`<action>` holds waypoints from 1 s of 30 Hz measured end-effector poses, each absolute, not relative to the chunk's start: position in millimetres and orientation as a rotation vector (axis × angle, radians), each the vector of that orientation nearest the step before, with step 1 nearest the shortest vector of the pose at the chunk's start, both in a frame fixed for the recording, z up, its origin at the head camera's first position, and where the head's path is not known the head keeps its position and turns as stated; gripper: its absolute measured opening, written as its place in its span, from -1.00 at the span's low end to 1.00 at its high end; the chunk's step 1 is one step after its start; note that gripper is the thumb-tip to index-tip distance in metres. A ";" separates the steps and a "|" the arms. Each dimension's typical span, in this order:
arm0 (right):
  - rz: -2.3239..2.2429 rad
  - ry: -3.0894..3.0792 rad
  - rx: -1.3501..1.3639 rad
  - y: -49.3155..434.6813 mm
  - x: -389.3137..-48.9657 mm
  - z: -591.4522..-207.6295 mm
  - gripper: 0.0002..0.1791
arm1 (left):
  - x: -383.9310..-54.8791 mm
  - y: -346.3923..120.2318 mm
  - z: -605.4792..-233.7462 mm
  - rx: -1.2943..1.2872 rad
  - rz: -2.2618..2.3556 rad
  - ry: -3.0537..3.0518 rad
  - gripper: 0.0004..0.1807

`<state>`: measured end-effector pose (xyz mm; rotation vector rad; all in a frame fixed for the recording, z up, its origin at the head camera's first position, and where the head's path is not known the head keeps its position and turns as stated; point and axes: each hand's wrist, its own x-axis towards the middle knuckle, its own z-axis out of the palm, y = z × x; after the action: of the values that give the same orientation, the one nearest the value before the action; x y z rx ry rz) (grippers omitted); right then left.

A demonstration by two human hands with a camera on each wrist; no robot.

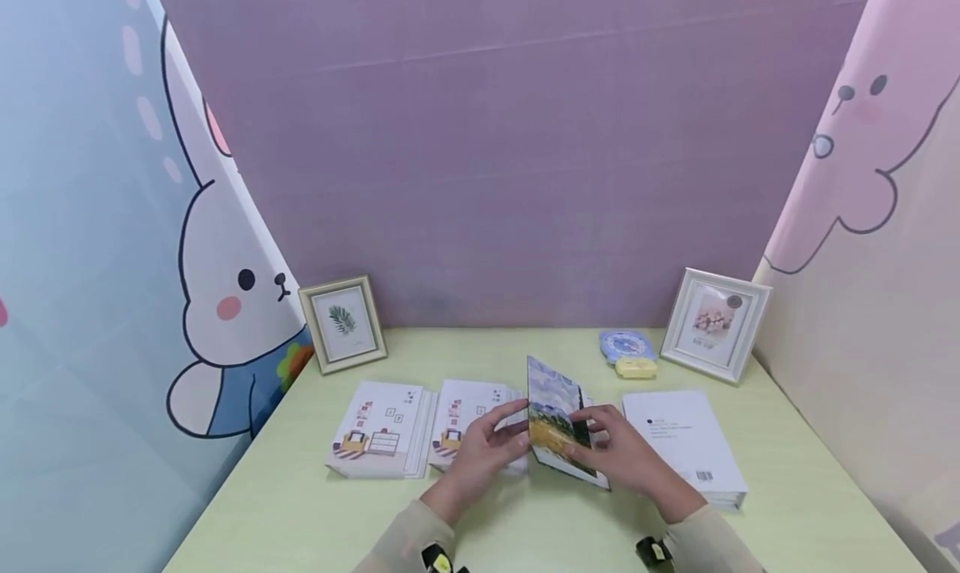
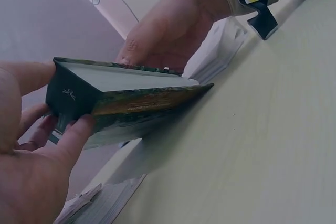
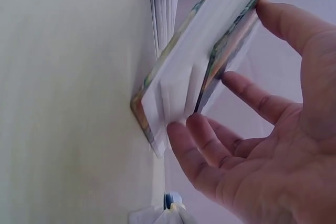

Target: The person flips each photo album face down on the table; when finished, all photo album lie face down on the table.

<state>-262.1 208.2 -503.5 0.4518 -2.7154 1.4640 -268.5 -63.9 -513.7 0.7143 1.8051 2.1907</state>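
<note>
A small hardcover book (image 1: 553, 419) with a painted landscape cover and dark green spine stands tilted above the table, slightly ajar. My left hand (image 1: 480, 460) grips it along the spine (image 2: 68, 95), thumb on one side and fingers on the other. At the opposite edge, my right hand (image 1: 621, 452) holds the cover, its thumb on the painted face. In the right wrist view, the fingertips (image 3: 181, 135) of that hand reach in at the page edges. White pages (image 3: 189, 56) show between the covers.
Two stacks of white illustrated booklets, one outer (image 1: 378, 427) and one inner (image 1: 465, 402), lie on the left. A thick white stack (image 1: 686, 439) lies right. Behind are a blue-and-yellow item (image 1: 628, 352), a left picture frame (image 1: 343, 323) and a right one (image 1: 716, 323).
</note>
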 end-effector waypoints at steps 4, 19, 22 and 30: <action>1.524 -2.687 0.473 205.9 -261.4 -502.5 -0.49 | -269.8 -64.9 -514.5 0.744 2.197 1.784 -0.36; 1.608 -2.615 0.576 202.6 -256.8 -500.0 -0.43 | -265.2 -66.0 -506.7 0.843 2.162 1.754 -0.23; 1.627 -2.586 0.608 202.0 -256.6 -500.3 -0.42 | -263.8 -65.3 -504.9 0.837 2.166 1.746 -0.22; 1.642 -2.554 0.664 201.8 -256.5 -502.1 -0.41 | -262.7 -64.2 -504.5 0.845 2.179 1.726 -0.25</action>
<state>-256.5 201.8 -502.1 0.6638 -2.5538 1.6423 -262.7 -64.2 -504.5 0.8453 1.7263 2.1788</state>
